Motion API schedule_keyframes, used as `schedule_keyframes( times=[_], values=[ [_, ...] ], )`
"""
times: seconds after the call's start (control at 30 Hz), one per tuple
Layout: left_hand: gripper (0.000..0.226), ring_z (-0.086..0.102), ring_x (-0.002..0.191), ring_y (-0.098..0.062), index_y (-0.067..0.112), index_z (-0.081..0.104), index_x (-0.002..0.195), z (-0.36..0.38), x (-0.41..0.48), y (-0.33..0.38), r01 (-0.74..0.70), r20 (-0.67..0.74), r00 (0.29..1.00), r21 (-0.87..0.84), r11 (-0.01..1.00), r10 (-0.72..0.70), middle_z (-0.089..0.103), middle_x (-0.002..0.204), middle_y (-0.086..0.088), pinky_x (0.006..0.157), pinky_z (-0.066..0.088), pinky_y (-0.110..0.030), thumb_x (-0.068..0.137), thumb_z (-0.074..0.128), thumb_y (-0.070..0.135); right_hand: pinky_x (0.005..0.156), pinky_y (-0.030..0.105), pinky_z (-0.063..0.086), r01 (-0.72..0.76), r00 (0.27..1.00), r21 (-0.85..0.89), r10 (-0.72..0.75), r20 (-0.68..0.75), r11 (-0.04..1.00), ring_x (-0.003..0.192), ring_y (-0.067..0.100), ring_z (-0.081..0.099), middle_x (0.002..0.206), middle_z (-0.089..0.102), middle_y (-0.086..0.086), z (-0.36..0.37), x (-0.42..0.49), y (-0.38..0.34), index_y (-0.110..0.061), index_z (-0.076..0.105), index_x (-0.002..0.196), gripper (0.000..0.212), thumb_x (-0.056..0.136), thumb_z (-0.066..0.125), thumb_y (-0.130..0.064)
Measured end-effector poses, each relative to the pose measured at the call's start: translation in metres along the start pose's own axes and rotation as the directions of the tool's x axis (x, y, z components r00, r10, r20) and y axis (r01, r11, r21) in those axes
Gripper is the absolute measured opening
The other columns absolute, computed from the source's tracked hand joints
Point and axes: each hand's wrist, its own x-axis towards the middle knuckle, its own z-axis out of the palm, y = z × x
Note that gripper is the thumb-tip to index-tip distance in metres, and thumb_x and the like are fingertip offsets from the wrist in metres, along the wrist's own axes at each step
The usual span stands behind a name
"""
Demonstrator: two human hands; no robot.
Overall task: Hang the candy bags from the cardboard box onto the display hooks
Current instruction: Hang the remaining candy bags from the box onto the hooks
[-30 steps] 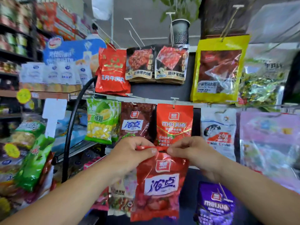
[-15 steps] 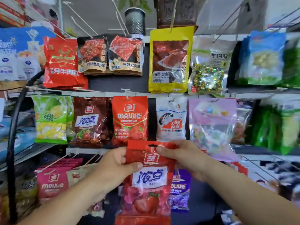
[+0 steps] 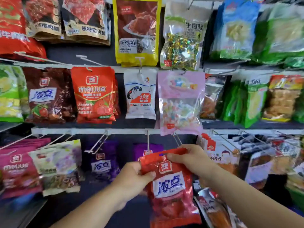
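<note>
Where half a second ago the red candy bag (image 3: pixel 170 186) was held level below the orange meiiue bag (image 3: pixel 93 94), it now sits lower, before the bottom row, with its top edge tilted up to the right. That edge is near a wire hook (image 3: pixel 178 139); contact cannot be told. Left hand (image 3: pixel 136 176): thumb and fingers pinching the bag's upper left corner. Right hand (image 3: pixel 192 157): pinching the top edge at the right. Behind: purple bags (image 3: pixel 105 163).
</note>
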Motion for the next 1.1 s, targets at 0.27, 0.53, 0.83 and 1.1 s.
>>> schedule_keyframes(
  times=[0.27,0.53,0.83,1.1],
  values=[
    [0.013,0.072,0.062,-0.013,0.011,0.076,0.095,-0.006,-0.021,-0.05,0.117,-0.111,0.985,-0.145,0.982,-0.134,0.078,0.08,-0.003,0.064,0.063,-0.035,0.1,0.063,0.011,0.062,0.034,0.061,-0.101,0.994,0.045,0.099,0.047,0.994,0.066,0.026,0.075,0.077,0.078,0.017,0.034,0.007,0.06,-0.003,0.069,0.083,0.014,0.081,0.083,0.0],
    [0.011,0.078,0.08,-0.027,0.012,0.075,0.095,-0.004,-0.012,-0.056,0.124,-0.13,0.981,-0.151,0.981,-0.144,0.079,0.087,-0.01,0.072,0.063,-0.038,0.099,0.064,0.016,0.056,0.033,0.061,-0.026,0.985,0.12,0.046,-0.168,0.992,0.062,0.023,0.075,0.076,0.079,0.015,0.017,0.01,0.077,0.003,0.074,0.094,0.015,0.095,0.072,-0.012],
    [0.011,0.074,0.081,-0.016,0.02,0.072,0.097,0.042,0.028,-0.049,0.037,-0.097,0.995,-0.016,0.999,-0.039,0.077,0.096,-0.009,0.071,0.06,-0.031,0.097,0.064,0.012,0.079,0.055,0.064,0.04,0.933,0.016,-0.031,-0.358,0.999,0.08,0.031,0.079,0.083,0.08,0.011,-0.023,0.04,0.096,-0.013,0.073,0.091,0.014,0.098,0.07,-0.025],
    [0.016,0.066,0.092,-0.001,0.023,0.073,0.108,0.056,0.056,-0.051,-0.045,-0.174,0.983,0.083,0.996,0.059,0.074,0.102,0.009,0.064,0.045,0.0,0.096,0.066,0.017,0.086,0.053,0.061,0.067,0.87,-0.066,-0.091,-0.485,0.996,0.086,0.027,0.075,0.086,0.077,0.006,-0.037,0.073,0.112,-0.025,0.069,0.084,0.016,0.099,0.066,-0.03]
  ],
)
